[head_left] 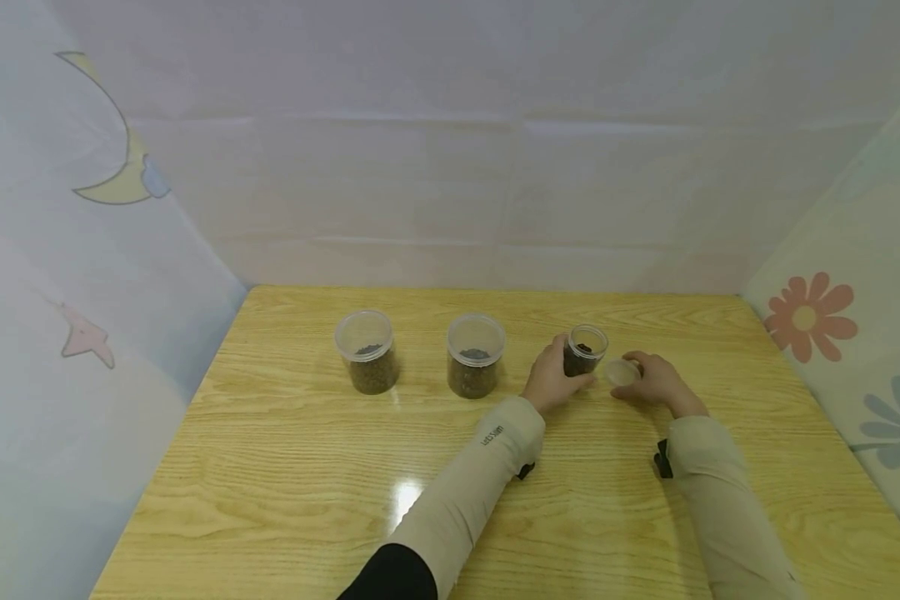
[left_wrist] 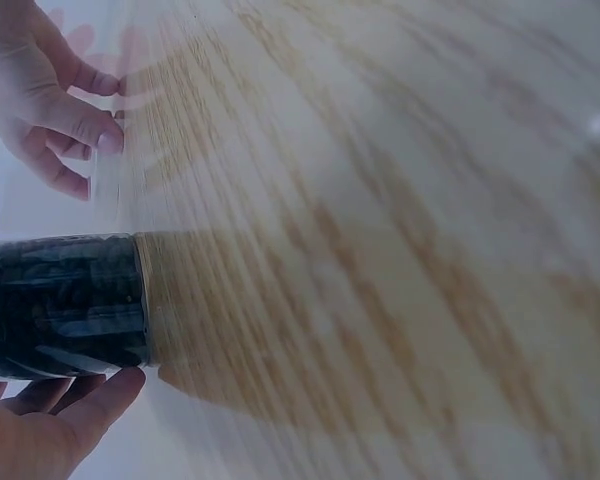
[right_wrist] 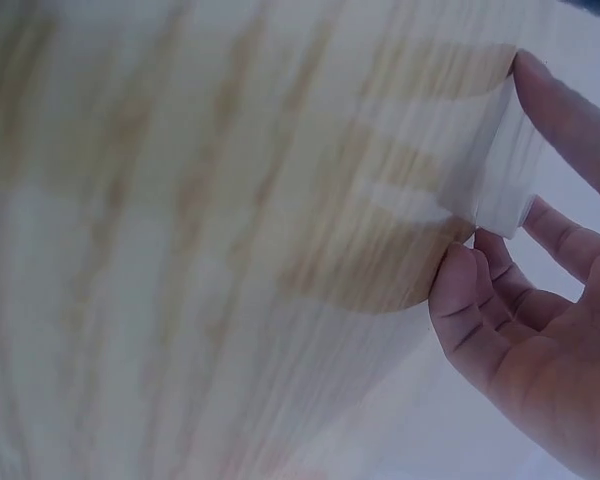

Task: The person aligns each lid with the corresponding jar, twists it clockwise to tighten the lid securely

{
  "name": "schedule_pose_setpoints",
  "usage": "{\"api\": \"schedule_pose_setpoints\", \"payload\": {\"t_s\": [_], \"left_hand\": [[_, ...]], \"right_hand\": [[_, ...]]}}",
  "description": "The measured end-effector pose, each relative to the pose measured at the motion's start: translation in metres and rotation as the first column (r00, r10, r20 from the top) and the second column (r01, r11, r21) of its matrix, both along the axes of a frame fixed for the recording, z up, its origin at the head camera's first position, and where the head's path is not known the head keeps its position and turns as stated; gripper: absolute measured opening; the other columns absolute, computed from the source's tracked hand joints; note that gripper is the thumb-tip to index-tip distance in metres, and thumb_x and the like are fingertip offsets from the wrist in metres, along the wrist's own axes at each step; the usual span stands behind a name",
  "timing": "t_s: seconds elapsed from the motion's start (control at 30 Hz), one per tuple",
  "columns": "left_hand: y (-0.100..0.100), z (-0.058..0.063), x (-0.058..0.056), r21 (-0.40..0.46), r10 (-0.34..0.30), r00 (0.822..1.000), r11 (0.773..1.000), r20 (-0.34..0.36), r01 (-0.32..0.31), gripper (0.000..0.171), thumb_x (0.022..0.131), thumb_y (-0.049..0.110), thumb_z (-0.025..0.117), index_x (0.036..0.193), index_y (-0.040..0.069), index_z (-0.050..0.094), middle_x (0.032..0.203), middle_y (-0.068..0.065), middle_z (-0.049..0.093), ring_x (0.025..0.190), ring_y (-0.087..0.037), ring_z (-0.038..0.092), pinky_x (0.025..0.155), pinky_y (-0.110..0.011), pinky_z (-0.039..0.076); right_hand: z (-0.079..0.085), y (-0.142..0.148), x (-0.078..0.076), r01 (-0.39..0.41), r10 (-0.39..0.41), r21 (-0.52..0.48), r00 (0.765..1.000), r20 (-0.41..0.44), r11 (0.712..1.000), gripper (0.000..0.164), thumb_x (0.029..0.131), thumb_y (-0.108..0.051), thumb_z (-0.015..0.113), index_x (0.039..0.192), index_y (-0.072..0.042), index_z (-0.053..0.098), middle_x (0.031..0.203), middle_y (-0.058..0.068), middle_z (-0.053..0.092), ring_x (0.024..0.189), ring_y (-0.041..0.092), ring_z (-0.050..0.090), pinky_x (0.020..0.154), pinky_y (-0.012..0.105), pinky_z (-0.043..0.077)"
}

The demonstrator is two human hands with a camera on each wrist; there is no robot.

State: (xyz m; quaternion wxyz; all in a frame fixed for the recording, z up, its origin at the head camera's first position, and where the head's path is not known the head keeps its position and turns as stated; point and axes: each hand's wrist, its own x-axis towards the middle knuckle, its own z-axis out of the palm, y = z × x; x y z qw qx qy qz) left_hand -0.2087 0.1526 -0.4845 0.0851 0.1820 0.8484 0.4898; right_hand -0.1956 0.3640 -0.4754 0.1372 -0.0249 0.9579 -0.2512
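My left hand (head_left: 557, 379) grips a small clear jar (head_left: 583, 360) of dark pieces, fingers on one side and thumb on the other. The jar's round mouth is uncovered and it stands upright on the table. In the left wrist view the dark contents (left_wrist: 65, 305) fill most of the jar's visible wall. Just right of it, my right hand (head_left: 656, 382) holds a translucent round lid (head_left: 622, 372) by its edge. Seen from the right wrist, the thumb and fingertips are on opposite sides of the lid (right_wrist: 505, 175), which lies at the table surface.
Two larger clear jars, one in the middle (head_left: 476, 367) and one at the left (head_left: 373, 367), stand on the wooden table (head_left: 307, 467), partly filled with dark brown material. A pale cloth wall (head_left: 450, 192) rises behind the table's back edge, with printed side walls left and right.
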Motion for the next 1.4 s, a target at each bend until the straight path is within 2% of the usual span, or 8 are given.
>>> {"api": "schedule_pose_setpoints", "payload": {"t_s": [0.33,0.53,0.87,1.0,1.2,1.4], "left_hand": [[-0.001,0.004,0.002,-0.019,-0.001,1.000,1.000,0.001,0.001,0.063,0.082,0.029,0.071,0.133,0.011,0.038,0.122,-0.004,0.051,0.113,-0.017,0.049,0.094,-0.031,0.041],[0.000,0.001,0.001,-0.024,-0.013,1.000,1.000,-0.024,0.012,0.063,0.082,0.029,0.070,0.133,0.009,0.037,0.122,-0.006,0.051,0.113,-0.018,0.050,0.093,-0.031,0.042],[-0.003,0.002,0.003,-0.032,-0.024,0.999,0.999,-0.035,0.022,0.063,0.082,0.030,0.069,0.133,0.009,0.038,0.123,-0.004,0.052,0.113,-0.015,0.050,0.094,-0.030,0.042],[-0.004,0.001,0.003,-0.037,-0.037,0.998,0.999,-0.041,0.036,0.063,0.082,0.030,0.069,0.133,0.009,0.038,0.123,-0.004,0.052,0.113,-0.015,0.050,0.093,-0.030,0.042],[-0.007,0.002,0.004,-0.050,-0.050,0.998,0.998,-0.039,0.048,0.063,0.082,0.031,0.069,0.133,0.007,0.038,0.123,-0.005,0.052,0.113,-0.016,0.051,0.093,-0.030,0.043],[-0.009,0.005,0.005,-0.071,-0.047,0.999,0.996,-0.007,0.046,0.063,0.082,0.031,0.070,0.132,0.010,0.039,0.123,-0.004,0.052,0.114,-0.016,0.050,0.093,-0.031,0.043]], "right_hand": [[0.000,0.001,0.000,-0.008,0.009,0.007,1.000,-0.005,1.000,0.072,0.076,-0.027,0.073,0.126,0.014,0.041,0.107,0.036,0.051,0.092,0.043,0.053,0.074,0.051,0.045],[0.002,0.000,0.001,-0.007,0.007,0.013,1.000,0.006,1.000,0.072,0.077,-0.026,0.074,0.125,0.016,0.040,0.107,0.038,0.051,0.093,0.045,0.052,0.074,0.052,0.045],[-0.003,0.009,0.000,-0.027,0.027,-0.046,1.000,-0.017,0.999,0.080,0.072,-0.040,0.075,0.121,0.015,0.044,0.103,0.038,0.051,0.087,0.044,0.053,0.068,0.049,0.046],[0.002,0.003,0.004,-0.007,0.007,-0.029,1.000,-0.002,1.000,0.079,0.072,-0.035,0.076,0.123,0.016,0.043,0.105,0.038,0.052,0.091,0.045,0.053,0.073,0.053,0.045],[0.006,-0.003,0.008,-0.012,0.013,0.034,1.000,-0.028,0.999,0.071,0.074,-0.024,0.076,0.121,0.018,0.043,0.103,0.037,0.053,0.088,0.044,0.054,0.072,0.052,0.046],[0.010,-0.006,0.015,0.007,-0.006,0.042,1.000,-0.026,0.999,0.070,0.074,-0.026,0.075,0.120,0.018,0.044,0.103,0.037,0.053,0.087,0.043,0.054,0.070,0.051,0.046]]}}
